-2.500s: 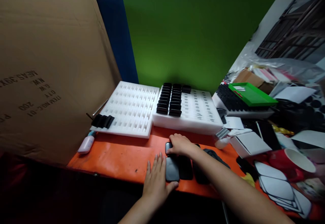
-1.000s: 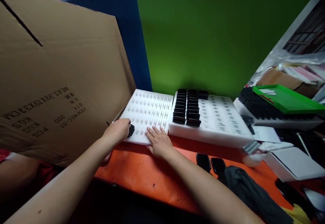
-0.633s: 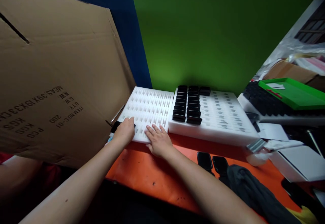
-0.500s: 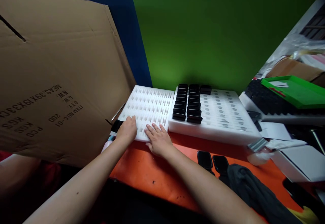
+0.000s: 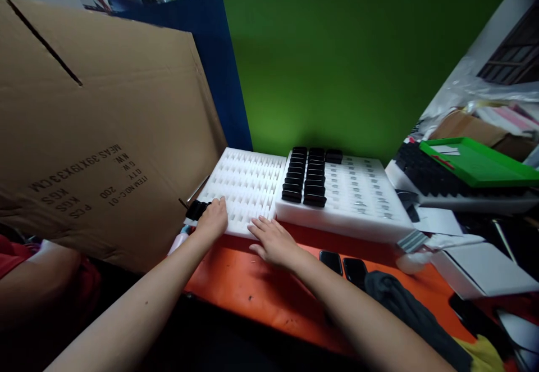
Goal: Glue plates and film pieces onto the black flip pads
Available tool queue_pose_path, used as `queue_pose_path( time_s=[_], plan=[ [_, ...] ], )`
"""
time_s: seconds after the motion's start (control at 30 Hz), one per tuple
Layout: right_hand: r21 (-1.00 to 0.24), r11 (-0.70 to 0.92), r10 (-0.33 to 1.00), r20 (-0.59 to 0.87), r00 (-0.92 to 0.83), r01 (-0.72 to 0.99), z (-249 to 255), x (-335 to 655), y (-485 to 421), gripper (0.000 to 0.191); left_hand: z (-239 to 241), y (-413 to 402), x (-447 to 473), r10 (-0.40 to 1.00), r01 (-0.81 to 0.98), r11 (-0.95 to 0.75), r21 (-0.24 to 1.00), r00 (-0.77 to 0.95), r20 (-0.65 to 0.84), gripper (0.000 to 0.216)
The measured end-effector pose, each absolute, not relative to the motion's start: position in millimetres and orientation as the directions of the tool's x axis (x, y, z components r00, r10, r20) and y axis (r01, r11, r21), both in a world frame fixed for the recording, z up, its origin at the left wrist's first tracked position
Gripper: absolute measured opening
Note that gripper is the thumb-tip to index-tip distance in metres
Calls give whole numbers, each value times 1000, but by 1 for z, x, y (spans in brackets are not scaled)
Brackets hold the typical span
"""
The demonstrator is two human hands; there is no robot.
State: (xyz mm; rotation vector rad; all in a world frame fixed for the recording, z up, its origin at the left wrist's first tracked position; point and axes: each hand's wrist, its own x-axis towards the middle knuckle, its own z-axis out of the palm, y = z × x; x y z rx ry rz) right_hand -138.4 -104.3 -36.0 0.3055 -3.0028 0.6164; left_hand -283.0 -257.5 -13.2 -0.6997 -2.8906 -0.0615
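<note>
My left hand (image 5: 214,218) is closed at the left front corner of a white foam tray (image 5: 248,178) with rows of narrow slots. Black pieces (image 5: 196,210) with rounded corners stand in that corner, right beside its fingers. Whatever the fingers hold is hidden behind the hand. My right hand (image 5: 273,241) lies open at the tray's front edge, fingers spread, holding nothing. To its right, a thicker white foam block (image 5: 337,218) carries two full rows of similar black pieces (image 5: 315,178) and a single one (image 5: 334,156) at the back.
Two flat black watch-like units (image 5: 330,262) and a dark cloth (image 5: 400,299) lie on the orange table (image 5: 236,276). A large cardboard box (image 5: 126,102) stands left, a green panel (image 5: 328,68) behind. A white box (image 5: 480,268) and green tray (image 5: 484,161) are right. Another person's arm (image 5: 46,276) shows left.
The view has tilted up slightly. My right hand has slid a little right and toward the tray's front edge. More black shows beside my left hand, which remains closed at the corner.
</note>
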Motion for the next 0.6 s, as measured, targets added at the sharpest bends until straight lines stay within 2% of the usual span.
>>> queue_pose_path(
  time_s=[0.07,0.13,0.23,0.3,0.4,0.53,0.6],
  plan=[
    [-413,896,-127,108,-986,-160,-32,-102,-78,45,-9,-261,-260,482,501,864,49,-852,206,41],
    [-393,919,-10,45,-999,-27,-34,-65,-47,38,-15,-259,-219,536,567,816,114,-816,218,42],
    [-259,949,160,-103,-982,182,-46,-28,-9,35,-42,-240,-136,711,713,659,239,-694,114,37],
    [-208,946,213,-184,-960,250,-57,-20,5,36,-64,-219,-85,775,749,586,309,-629,54,49],
    [-217,936,219,-258,-941,278,-68,-28,9,42,-91,-187,-42,829,709,531,464,-548,-111,90],
    [-258,931,159,-344,-925,257,-70,-46,11,41,-108,-171,-37,823,612,540,577,-528,-210,103],
    [-340,907,99,-400,-911,248,-64,-51,14,40,-111,-173,-40,788,536,566,626,-575,-220,110]
  ],
)
